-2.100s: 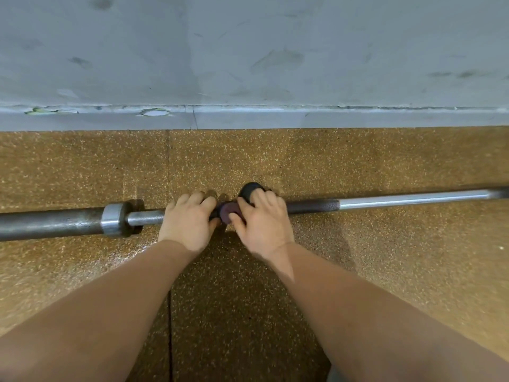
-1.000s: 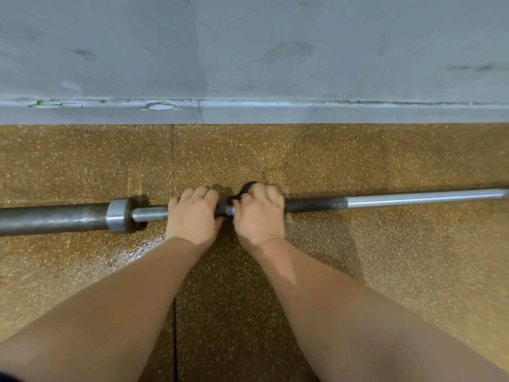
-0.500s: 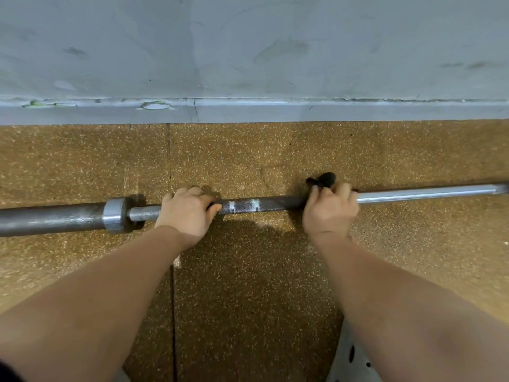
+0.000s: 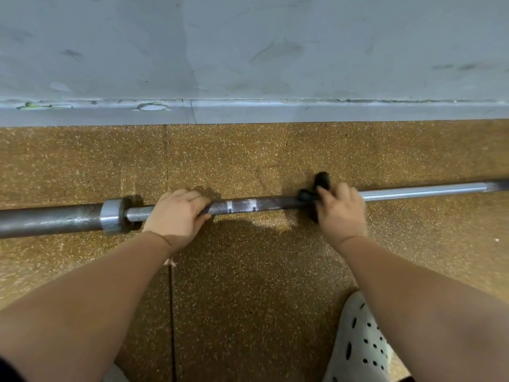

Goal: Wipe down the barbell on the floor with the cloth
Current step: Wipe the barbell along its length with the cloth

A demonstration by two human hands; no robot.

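**Barbell** [image 4: 275, 203], one. It lies flat on the floor [image 4: 248, 285], running left to right, parallel to the wall [image 4: 248, 51].
- Parts, from the left: a dark, dull loading sleeve [image 4: 49, 220]; a bright steel collar [image 4: 111, 216]; a short pale length of shaft; a dark knurled stretch; and a smooth silver stretch running out at the right edge.
- Markings: two pale bands [image 4: 230, 207] ring the knurled stretch between the hands. We cannot make out any writing on them or elsewhere on the bar.

**Cloth** [image 4: 321, 181], one, dark and bunched. It sits on the shaft near where the knurled stretch meets the silver one, under the right hand. A rolled end stands up beyond the knuckles and a fold shows at the thumb side.

**Left hand** [image 4: 176, 216]. Fingers and thumb are curled round the shaft just right of the collar, gripping it.

**Right hand** [image 4: 341, 213]. Fingers are curled over the bar and held close together, clasping the cloth against the metal. The hand is slightly blurred. The two hands are well apart.

**Surroundings.**
- The floor is brown speckled matting, with a dark seam [image 4: 172, 312] running toward us from beneath the left forearm.
- The wall is grey and scuffed, with a chipped skirting [image 4: 275, 111] at its foot.
- One white clog [image 4: 360, 346], pierced with dark holes, sits at the lower right beneath the right forearm. We cannot tell its brand.
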